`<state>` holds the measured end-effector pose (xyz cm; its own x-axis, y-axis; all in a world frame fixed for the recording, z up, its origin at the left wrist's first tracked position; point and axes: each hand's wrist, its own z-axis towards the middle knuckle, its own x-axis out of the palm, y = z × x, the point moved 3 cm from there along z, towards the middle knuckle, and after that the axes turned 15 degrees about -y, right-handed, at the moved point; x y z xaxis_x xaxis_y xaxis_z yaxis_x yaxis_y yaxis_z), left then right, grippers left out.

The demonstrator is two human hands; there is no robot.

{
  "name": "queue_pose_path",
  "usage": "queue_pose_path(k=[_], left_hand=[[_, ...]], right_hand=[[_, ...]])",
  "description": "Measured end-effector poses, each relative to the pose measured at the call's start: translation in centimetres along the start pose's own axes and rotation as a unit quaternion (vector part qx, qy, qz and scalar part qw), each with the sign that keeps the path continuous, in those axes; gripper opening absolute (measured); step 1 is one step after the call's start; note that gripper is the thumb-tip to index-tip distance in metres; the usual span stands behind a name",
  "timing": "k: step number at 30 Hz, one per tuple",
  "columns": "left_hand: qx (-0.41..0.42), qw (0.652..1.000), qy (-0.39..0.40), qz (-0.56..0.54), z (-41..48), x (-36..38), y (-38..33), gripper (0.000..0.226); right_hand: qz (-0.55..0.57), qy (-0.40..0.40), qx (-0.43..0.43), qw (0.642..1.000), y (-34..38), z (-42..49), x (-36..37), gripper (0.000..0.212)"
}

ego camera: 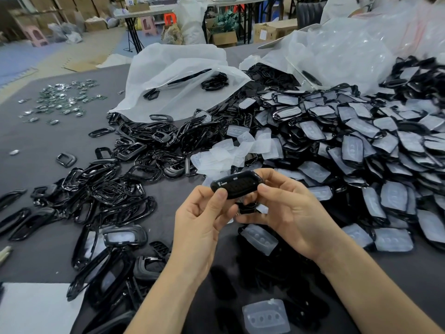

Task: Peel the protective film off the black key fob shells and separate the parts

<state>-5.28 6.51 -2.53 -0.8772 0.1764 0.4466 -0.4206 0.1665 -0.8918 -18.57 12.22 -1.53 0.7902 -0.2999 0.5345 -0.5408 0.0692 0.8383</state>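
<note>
1. Nearest, at the bottom edge, a clear moulded film (266, 317) with four button dimples lies on the grey table (48, 145). A white sheet (36, 307) covers the near-left corner.
2. Just beyond, the left hand (202, 220) and right hand (286, 213) are raised above the table, each pinching one end of a black key fob shell (237, 186) between thumb and curled fingers. The shell sits level between them, its ribbed face toward the camera.
3. Under the shell, between the palms, a second dark piece (248, 208) may be hanging; it is too blurred to be sure.
4. Left of the hands sprawls a loose pile of black frames (108, 189). To the right, film-covered shells (361, 145) overlap in a wide heap.
5. Directly behind the hands lies a small mound of peeled films (231, 150).
6. Farther back, a white bag (178, 75) lies on its side with its mouth open toward the pile; a few black rings (214, 81) show inside it.
7. To its right, a clear plastic bag (337, 51) spills black parts (269, 73) from its mouth onto the table.
8. On the far left of the table, small silvery pieces (65, 100) are scattered.
9. Beyond the table, cardboard boxes (224, 37) stand on the floor.
</note>
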Motion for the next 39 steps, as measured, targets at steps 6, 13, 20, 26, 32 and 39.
queue_pose_path(k=[6,13,20,26,32,39], left_hand=[[0.013,1.000,0.023,0.002,-0.2,0.1,-0.2,0.008],[-0.048,0.998,0.039,0.005,0.4,-0.3,0.1,0.041],[0.029,0.994,-0.008,0.104,0.0,-0.2,0.6,0.035],[0.065,0.989,-0.014,0.135,0.0,-0.1,0.7,0.030],[0.097,0.981,-0.012,0.171,-0.3,0.0,0.5,0.026],[0.102,0.977,-0.007,0.188,-0.6,0.3,0.4,0.025]], right_hand=[[-0.096,0.002,-0.099,0.991,0.5,-0.3,0.2,0.009],[-0.399,-0.041,-0.250,0.881,0.9,-0.2,0.2,0.032],[-0.439,-0.083,-0.274,0.852,1.1,-0.2,-0.1,0.035],[-0.336,-0.147,-0.191,0.910,0.9,-0.1,-0.7,0.019],[-0.254,-0.155,-0.120,0.947,0.5,0.3,-1.0,0.019],[-0.368,-0.143,-0.173,0.902,-0.1,0.3,-0.3,0.027]])
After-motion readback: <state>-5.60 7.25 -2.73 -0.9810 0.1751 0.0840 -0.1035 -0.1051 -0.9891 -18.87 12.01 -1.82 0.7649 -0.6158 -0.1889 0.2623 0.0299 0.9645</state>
